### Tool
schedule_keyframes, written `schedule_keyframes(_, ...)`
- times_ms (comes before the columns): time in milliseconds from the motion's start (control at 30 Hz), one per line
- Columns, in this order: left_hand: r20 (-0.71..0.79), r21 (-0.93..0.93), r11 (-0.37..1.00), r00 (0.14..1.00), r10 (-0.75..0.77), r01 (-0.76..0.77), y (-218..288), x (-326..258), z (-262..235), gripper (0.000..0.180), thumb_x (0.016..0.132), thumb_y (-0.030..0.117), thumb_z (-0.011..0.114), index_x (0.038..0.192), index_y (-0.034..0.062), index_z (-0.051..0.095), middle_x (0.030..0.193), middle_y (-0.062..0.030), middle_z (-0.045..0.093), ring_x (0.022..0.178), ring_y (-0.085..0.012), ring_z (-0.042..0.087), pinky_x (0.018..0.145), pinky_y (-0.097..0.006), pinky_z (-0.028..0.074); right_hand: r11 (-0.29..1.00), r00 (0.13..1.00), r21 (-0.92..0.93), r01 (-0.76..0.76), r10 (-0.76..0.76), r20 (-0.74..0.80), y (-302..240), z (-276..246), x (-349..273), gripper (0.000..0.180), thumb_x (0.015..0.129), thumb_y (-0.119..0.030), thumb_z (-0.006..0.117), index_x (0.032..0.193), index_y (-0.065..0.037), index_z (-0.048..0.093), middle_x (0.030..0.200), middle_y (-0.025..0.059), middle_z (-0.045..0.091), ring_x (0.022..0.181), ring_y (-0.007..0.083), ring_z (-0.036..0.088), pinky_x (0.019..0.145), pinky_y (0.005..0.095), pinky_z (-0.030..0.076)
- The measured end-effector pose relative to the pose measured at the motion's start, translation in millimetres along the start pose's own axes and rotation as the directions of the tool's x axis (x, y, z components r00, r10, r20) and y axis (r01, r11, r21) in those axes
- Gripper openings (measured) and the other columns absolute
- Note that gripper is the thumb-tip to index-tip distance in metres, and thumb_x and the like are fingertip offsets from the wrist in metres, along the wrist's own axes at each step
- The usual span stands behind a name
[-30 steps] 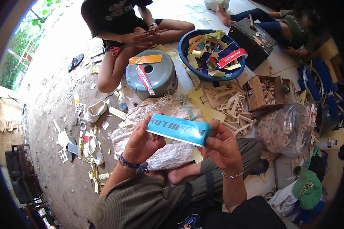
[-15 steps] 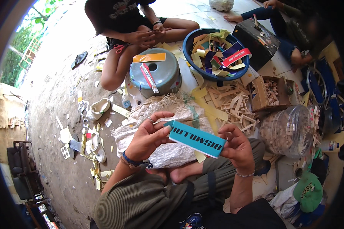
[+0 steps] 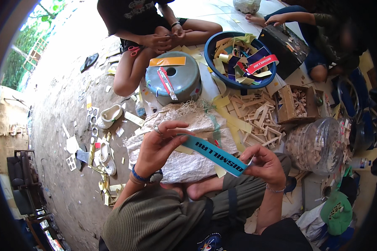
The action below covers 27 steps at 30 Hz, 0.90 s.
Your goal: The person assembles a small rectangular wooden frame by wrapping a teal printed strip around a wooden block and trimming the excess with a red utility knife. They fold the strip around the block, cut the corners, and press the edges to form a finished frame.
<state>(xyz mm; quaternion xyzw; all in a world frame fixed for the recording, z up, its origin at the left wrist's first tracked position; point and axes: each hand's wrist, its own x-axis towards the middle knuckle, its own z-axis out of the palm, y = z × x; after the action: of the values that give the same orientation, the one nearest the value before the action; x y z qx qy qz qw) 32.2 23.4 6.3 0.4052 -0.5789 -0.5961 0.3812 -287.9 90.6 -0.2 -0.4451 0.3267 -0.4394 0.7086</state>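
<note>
A teal sticker strip with dark lettering (image 3: 215, 154) is stretched between my two hands above my lap. My left hand (image 3: 161, 146) pinches its left end between thumb and fingers. At the lower right end, my right hand (image 3: 264, 165) grips the strip, where a pale edge curls up by the fingers. Beneath the strip lies a whitish woven sack (image 3: 184, 167). Beyond it stands an upturned grey-blue basin (image 3: 178, 81), with a red and white box cutter (image 3: 166, 83) and an orange strip (image 3: 167, 61) on top.
A blue tub (image 3: 209, 46) of paper strips stands beyond, right of the basin. Wooden pieces (image 3: 262, 119) lie in a heap beside a cardboard box (image 3: 287, 106) and a clear plastic jar (image 3: 314, 146). Another person (image 3: 132, 21) sits opposite; red scissors (image 3: 134, 50) rest at their leg.
The strip has flattened out into a longer, narrower band, and its left end has turned. My right hand has shifted slightly right and down.
</note>
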Motion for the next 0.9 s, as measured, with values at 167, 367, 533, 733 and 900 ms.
schedule_keyframes(167, -0.108, 0.001, 0.987, 0.982, 0.158, -0.159, -3.7, 4.7, 0.2, 0.060, 0.097, 0.001, 0.065, 0.149, 0.0010, 0.036, 0.144, -0.0175, 0.055, 0.107, -0.0148, 0.067, 0.088, -0.028, 0.056, 0.971, 0.986, -0.192, 0.145, -0.124, 0.113, -14.0, 10.0, 13.4, 0.029, 0.082, 0.007, 0.076, 0.108, -0.003, 0.065, 0.104, 0.0065, 0.067, 0.105, 0.0168, 0.062, 0.095, 0.0292, 0.046)
schedule_keyframes(367, -0.236, 0.017, 0.998, 0.970, -0.053, 0.059, -11.8, 3.3, 3.6, 0.080, 0.099, 0.022, 0.067, 0.158, 0.0055, 0.016, 0.156, -0.0210, 0.038, 0.117, -0.0224, 0.063, 0.089, -0.030, 0.056, 0.639, 0.955, -0.710, 0.296, -0.202, 0.217, -42.7, 32.4, 31.4, 0.035, 0.073, 0.012, 0.074, 0.101, -0.009, 0.070, 0.097, 0.0048, 0.068, 0.096, 0.0193, 0.065, 0.087, 0.0331, 0.048)
schedule_keyframes(533, 0.340, -0.343, 0.868, 0.909, -0.242, 0.359, -5.6, -0.3, 7.2, 0.082, 0.100, 0.050, 0.058, 0.156, 0.0049, 0.019, 0.142, -0.0200, 0.051, 0.121, -0.0296, 0.061, 0.091, -0.043, 0.059, 0.229, 0.914, -0.898, 0.376, -0.251, 0.319, -46.4, 45.8, 43.9, 0.025, 0.078, -0.011, 0.075, 0.103, -0.014, 0.068, 0.101, -0.0002, 0.065, 0.090, 0.0179, 0.064, 0.088, 0.0355, 0.043)
schedule_keyframes(733, 0.258, -0.511, 0.688, 0.856, -0.449, 0.515, -1.2, 6.6, 26.3, 0.053, 0.101, 0.031, 0.064, 0.139, 0.0001, 0.045, 0.118, -0.0106, 0.064, 0.103, -0.0218, 0.068, 0.088, -0.040, 0.061, 0.027, 0.900, -0.921, 0.388, -0.225, 0.372, -34.4, 55.8, 49.5, 0.043, 0.070, -0.036, 0.082, 0.104, -0.015, 0.066, 0.105, -0.0015, 0.060, 0.080, 0.0149, 0.062, 0.090, 0.0376, 0.042)
schedule_keyframes(900, 0.177, -0.463, 0.742, 0.871, -0.458, 0.484, -1.0, 6.6, 30.6, 0.042, 0.097, 0.023, 0.069, 0.128, -0.0019, 0.055, 0.117, -0.0105, 0.066, 0.103, -0.0194, 0.068, 0.086, -0.035, 0.060, 0.004, 0.910, -0.940, 0.341, -0.253, 0.329, -31.7, 61.3, 49.8, 0.038, 0.071, -0.028, 0.080, 0.105, -0.015, 0.067, 0.112, 0.0012, 0.061, 0.090, 0.0167, 0.062, 0.090, 0.0383, 0.043)
